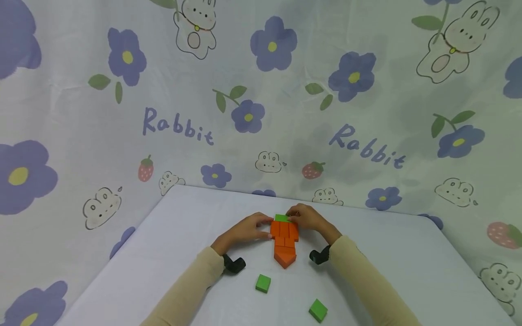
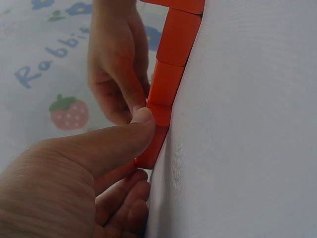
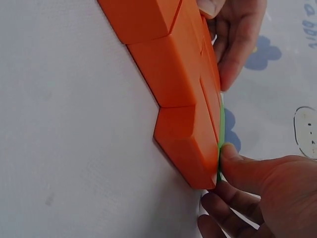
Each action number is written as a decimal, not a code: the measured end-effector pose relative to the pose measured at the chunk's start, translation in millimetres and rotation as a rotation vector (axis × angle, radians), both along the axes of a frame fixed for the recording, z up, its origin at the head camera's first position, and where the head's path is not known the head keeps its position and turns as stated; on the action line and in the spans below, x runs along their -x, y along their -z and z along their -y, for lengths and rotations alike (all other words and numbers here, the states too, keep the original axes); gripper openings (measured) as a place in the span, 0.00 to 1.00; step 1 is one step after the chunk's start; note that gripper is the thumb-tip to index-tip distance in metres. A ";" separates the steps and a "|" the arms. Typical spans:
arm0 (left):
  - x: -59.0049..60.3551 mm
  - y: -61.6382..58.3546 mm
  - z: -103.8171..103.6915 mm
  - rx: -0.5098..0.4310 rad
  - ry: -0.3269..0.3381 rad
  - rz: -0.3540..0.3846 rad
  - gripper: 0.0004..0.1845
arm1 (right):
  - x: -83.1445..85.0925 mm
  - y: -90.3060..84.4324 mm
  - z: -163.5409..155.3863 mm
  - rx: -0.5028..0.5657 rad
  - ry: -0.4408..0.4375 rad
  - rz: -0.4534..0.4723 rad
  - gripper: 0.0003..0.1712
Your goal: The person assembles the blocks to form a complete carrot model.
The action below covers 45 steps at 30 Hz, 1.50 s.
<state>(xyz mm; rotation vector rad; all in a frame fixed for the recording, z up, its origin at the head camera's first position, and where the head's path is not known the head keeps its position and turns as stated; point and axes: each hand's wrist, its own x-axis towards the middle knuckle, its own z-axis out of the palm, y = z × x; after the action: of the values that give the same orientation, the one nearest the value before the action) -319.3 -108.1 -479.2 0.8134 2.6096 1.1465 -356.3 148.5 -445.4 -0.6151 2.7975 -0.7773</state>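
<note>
Orange wooden blocks (image 1: 284,242) lie flat and close together in a carrot-like shape, pointed toward the person. At the far end a green block (image 1: 281,218) meets the orange ones. My left hand (image 1: 249,227) holds the left side of the upper left orange block (image 1: 275,229), thumb and forefinger at its two ends. With thumb and fingers, my right hand (image 1: 306,217) pinches the right end of the green block; its thumb is on the green edge in the right wrist view. The right hand's fingertips are partly hidden behind the blocks there.
Two loose green blocks lie nearer the person, one left of centre (image 1: 263,283) and one to the right (image 1: 318,310). Black wrist-worn devices (image 1: 234,265) sit below both wrists. A printed rabbit-and-flower cloth (image 1: 285,90) hangs behind the white table (image 1: 163,235).
</note>
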 end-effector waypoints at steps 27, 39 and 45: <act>2.2 5.0 -0.7 0.016 0.003 -0.010 0.33 | -50.2 -17.1 -32.0 0.081 -0.021 -0.131 0.15; 2.6 4.6 2.1 0.015 0.004 -0.017 0.32 | -169.9 -29.5 -71.1 0.141 -0.324 0.010 0.14; 2.4 4.2 1.9 0.001 0.000 -0.015 0.32 | -205.9 4.7 -91.2 0.224 -0.390 0.227 0.23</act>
<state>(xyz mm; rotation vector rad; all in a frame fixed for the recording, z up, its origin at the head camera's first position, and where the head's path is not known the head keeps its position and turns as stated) -321.7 -110.0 -483.4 0.8253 2.6221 1.1430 -150.4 239.6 -450.0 -1.0016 2.3024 -1.0057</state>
